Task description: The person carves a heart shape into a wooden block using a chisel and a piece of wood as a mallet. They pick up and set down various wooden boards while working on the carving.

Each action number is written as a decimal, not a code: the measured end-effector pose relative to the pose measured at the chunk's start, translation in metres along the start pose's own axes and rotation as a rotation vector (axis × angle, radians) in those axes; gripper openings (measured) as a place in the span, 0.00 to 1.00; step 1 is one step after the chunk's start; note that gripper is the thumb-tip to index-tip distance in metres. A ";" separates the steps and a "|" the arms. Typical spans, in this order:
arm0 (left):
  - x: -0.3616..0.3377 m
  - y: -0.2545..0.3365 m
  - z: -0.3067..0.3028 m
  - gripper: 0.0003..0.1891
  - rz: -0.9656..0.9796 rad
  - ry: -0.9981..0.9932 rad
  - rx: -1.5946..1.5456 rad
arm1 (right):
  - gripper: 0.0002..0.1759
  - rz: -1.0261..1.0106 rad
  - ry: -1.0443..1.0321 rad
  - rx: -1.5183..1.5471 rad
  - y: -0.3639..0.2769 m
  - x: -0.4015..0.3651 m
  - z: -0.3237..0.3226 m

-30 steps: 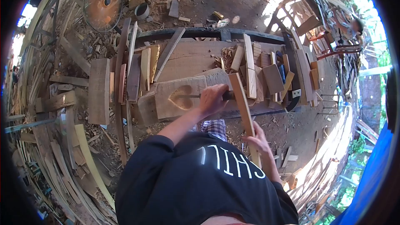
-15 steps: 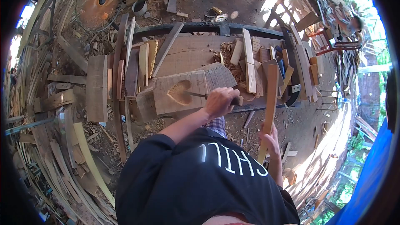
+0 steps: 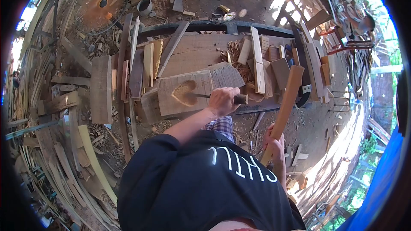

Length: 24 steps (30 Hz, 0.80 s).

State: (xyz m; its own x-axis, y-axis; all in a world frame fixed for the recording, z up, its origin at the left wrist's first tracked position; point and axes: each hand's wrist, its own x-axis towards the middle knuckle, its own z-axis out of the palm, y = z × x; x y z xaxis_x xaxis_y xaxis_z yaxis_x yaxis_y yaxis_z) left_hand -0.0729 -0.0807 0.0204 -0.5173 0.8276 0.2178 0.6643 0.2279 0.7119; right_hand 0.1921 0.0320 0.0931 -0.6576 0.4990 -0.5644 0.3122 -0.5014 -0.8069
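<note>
My left hand [image 3: 222, 102] is wrapped round a chisel, its wooden handle [image 3: 241, 99] sticking out to the right. The thin metal blade [image 3: 202, 96] points left into a heart-shaped hollow [image 3: 184, 93] cut in a thick wooden block [image 3: 171, 109]. The block lies slightly tilted across a wooden bench. In my right hand [image 3: 274, 141] is a long flat wooden stick [image 3: 289, 98], gripped near its lower end. Its upper end leans up and to the right, apart from the chisel handle.
Loose boards [image 3: 258, 60] and wood shavings [image 3: 233, 51] lie on the bench [image 3: 192, 49] around the block. A dark beam [image 3: 192, 26] runs along its far side. Scrap wood covers the ground at left, and a red metal frame [image 3: 349, 46] stands at right.
The stick in my right hand has swung outward to the right, from nearly upright to more slanted. My left hand and the chisel stay almost in place at the hollow.
</note>
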 end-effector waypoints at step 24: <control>-0.005 0.001 0.001 0.12 0.012 -0.091 -0.045 | 0.24 -0.163 0.118 -0.152 -0.023 -0.007 -0.013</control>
State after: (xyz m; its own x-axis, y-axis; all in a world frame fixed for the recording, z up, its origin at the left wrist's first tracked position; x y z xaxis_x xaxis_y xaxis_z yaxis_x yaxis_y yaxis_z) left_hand -0.0693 -0.0838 0.0190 -0.4567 0.8739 0.1666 0.6444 0.1958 0.7392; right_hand 0.1981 0.0492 0.1132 -0.6256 0.6485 -0.4336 0.3135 -0.3000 -0.9010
